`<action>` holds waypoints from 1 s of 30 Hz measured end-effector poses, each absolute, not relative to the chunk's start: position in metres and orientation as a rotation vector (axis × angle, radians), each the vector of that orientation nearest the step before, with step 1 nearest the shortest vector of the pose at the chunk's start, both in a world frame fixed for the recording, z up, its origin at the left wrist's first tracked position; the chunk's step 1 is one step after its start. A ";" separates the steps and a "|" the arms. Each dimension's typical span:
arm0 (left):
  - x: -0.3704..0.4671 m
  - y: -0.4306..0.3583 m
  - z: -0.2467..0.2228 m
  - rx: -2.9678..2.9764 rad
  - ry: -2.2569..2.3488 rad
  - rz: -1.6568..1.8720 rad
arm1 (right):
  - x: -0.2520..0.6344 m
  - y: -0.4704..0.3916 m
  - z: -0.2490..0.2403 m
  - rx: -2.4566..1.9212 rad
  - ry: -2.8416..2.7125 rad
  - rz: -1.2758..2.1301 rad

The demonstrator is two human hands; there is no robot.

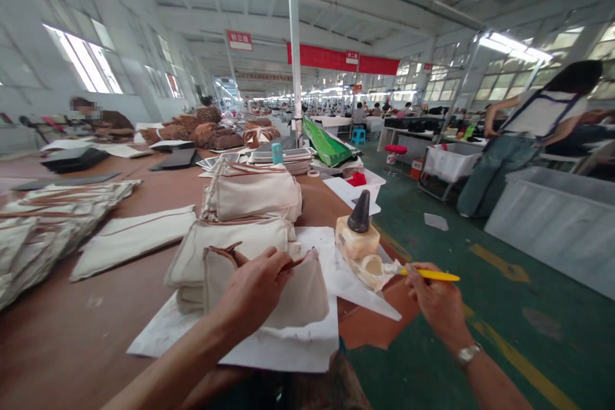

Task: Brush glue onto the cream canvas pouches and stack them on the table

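My left hand (257, 285) pinches the upper edge of a cream fabric pouch (305, 295) with brown trim, which stands propped on white paper (288, 352). Between the finger and thumb of my right hand (439, 304) is a yellow-handled brush (438, 275). Its whitish, coated end reaches left to a small, crusted round cup (373, 264). Directly behind the cup stands a cream plastic bottle (358, 240) with a black cone-shaped cap. Close behind my left hand lie stacked cream pouches (254, 195); a single flat pouch (137, 237) rests further left.
More cream pouches (57, 214) are heaped at the left of the brown table (120, 314). Dark panels (77, 159), brown bundles (192, 128) and a green bag (329, 144) lie farther back. A person (533, 115) stands at right near a large white bin (552, 224).
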State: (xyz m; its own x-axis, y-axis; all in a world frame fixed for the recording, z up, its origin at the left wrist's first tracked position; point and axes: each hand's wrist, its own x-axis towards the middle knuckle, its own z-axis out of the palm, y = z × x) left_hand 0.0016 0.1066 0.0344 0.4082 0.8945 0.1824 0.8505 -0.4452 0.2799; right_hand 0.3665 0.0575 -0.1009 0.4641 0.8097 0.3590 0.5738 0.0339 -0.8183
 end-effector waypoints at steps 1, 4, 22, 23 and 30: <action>0.001 0.105 0.032 2.461 1.535 0.531 | 0.366 0.058 -0.101 -1.633 -1.221 0.303; -0.001 0.100 0.027 2.307 1.461 0.686 | 0.363 0.056 -0.098 -1.609 -1.222 0.325; 0.003 0.051 0.020 2.057 1.279 0.746 | 0.219 0.013 0.004 -0.961 -1.072 0.768; 0.002 0.048 0.021 2.062 1.269 0.746 | 0.221 0.015 0.004 -0.985 -1.091 0.722; 0.003 0.037 0.027 2.052 1.241 0.730 | 0.225 0.003 0.001 -0.978 -1.006 0.692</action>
